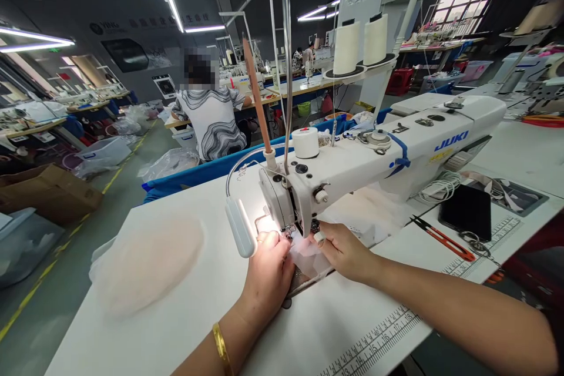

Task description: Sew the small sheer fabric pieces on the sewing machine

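A white sewing machine stands on the white table, its needle area lit by a small lamp. Close to the needle, on its left side, my left hand is closed with its fingers pinched at the edge of thin, sheer white fabric. My right hand reaches in from the right of the presser foot, its fingers closed on the same fabric. The machine head partly covers those fingertips. More of the pale sheer fabric lies behind, under the machine arm.
A pale sheer piece lies on the table at left. To the right are orange thread snips, a black phone and a coiled white cord. Thread cones stand behind. A person sits beyond the blue cloth trough.
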`<action>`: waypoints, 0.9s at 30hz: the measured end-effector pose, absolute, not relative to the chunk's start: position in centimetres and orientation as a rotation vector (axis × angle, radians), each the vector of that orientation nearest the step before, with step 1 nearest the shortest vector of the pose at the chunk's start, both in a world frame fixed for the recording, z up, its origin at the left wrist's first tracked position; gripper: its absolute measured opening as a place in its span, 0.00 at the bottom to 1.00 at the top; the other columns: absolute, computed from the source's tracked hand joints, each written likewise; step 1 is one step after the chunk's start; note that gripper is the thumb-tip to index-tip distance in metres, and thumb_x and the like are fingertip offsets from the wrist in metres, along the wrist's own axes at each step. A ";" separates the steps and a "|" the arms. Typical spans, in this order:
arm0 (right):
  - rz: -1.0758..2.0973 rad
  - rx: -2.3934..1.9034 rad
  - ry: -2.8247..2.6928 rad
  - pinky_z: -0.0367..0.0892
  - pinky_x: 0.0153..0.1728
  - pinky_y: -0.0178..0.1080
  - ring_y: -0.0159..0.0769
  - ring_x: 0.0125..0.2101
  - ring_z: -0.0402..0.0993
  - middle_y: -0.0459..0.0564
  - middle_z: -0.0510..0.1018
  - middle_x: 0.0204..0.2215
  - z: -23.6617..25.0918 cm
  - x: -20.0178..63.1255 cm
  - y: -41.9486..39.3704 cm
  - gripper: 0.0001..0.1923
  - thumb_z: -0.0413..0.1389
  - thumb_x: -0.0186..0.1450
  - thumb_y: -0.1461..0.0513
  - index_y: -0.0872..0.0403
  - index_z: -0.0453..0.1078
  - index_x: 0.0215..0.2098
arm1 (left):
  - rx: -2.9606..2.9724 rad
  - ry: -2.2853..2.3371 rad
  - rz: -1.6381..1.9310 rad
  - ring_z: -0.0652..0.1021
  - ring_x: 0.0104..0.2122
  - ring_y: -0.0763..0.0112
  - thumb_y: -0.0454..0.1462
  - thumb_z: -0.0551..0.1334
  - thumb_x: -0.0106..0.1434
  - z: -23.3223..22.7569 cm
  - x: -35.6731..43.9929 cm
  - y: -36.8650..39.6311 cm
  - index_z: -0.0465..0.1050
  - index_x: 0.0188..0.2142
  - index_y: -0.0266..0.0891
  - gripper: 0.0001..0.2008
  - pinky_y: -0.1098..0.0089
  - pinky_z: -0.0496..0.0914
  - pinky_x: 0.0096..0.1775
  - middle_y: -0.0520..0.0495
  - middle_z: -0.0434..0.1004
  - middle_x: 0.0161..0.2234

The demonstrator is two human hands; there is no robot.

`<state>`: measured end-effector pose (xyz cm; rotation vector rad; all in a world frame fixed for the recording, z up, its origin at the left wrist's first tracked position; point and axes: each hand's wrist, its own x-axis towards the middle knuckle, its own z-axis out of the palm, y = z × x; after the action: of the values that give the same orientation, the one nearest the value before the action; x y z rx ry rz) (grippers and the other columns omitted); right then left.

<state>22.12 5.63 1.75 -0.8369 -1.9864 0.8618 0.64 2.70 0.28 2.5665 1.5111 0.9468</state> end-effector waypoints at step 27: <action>0.496 -0.920 -2.131 0.64 0.38 0.38 0.39 0.33 0.70 0.46 0.75 0.30 0.7 22.3 6.2 0.10 0.47 0.65 0.70 0.51 0.66 0.35 | 2.460 1.399 0.866 0.71 0.34 0.61 0.37 0.54 0.74 0.4 -0.3 3.8 0.66 0.29 0.41 0.15 0.65 0.64 0.36 0.46 0.72 0.32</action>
<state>22.26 6.22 0.72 -0.9202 -2.1311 0.4957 -0.27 3.82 0.40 2.4599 1.3987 0.8656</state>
